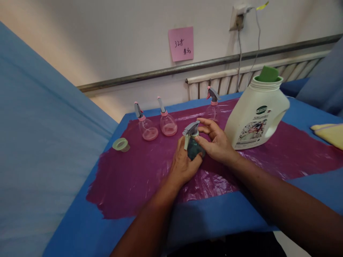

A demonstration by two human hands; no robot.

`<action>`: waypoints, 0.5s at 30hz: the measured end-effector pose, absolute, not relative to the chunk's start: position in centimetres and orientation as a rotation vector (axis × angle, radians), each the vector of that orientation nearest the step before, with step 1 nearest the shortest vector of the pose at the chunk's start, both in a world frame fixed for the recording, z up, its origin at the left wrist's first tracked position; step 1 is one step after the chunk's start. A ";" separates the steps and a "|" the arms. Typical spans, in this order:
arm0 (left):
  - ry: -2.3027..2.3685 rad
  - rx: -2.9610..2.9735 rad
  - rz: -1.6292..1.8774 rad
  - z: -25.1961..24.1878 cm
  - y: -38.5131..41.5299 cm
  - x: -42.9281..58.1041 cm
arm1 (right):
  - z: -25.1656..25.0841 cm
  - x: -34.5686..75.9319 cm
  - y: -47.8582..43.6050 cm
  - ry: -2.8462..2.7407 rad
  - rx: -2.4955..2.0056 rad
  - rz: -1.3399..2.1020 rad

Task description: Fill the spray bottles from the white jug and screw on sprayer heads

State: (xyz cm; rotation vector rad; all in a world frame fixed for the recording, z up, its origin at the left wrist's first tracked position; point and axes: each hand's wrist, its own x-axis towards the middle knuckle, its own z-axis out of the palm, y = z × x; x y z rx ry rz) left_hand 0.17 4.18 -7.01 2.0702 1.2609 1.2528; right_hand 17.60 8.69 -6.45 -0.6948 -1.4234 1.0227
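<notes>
Left of centre, we see two spray bottles (146,123) holding shallow pink liquid (150,134); at right, a cream jug (253,114) topped by a green cap (268,74). At frame centre, our left hand (183,165) cups a dark green spray bottle (194,149); our right hand (217,143), partly curled, pinches its neck (195,135).

The big jug (252,110) is cream, with a green cap (268,74) and a label (253,130) patterned in black, white and pink. Left of the jug, the spray bottle (194,148) is dark green, its head grey and its trigger pale. Farther left of the jug, two clear bottles (150,133) (169,128) show pink liquid, pink collars and grey heads; left of those, a cup (120,144) is pale green. Beneath the jug, the sheet (134,171) is glossy purple over a blue desk (80,214). Right of the jug, a cloth (329,134) is yellow.
</notes>
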 end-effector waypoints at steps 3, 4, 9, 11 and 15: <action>1.273 2.102 1.235 -6.8 4.0 0.4 | -6.5 18.0 8.8 -1.424 -0.684 1.027; 1.285 2.101 1.220 -6.9 3.9 0.4 | -6.5 18.1 8.9 -1.419 -0.696 1.011; 1.317 2.071 1.136 -7.6 3.6 0.2 | -6.7 18.8 9.7 -1.338 -0.784 0.883; 1.321 2.070 1.121 -7.8 3.6 0.1 | -6.5 19.1 9.8 -1.331 -0.787 0.867; 1.355 2.065 1.132 -7.9 3.7 0.0 | -5.6 20.1 9.4 -1.464 -0.883 0.726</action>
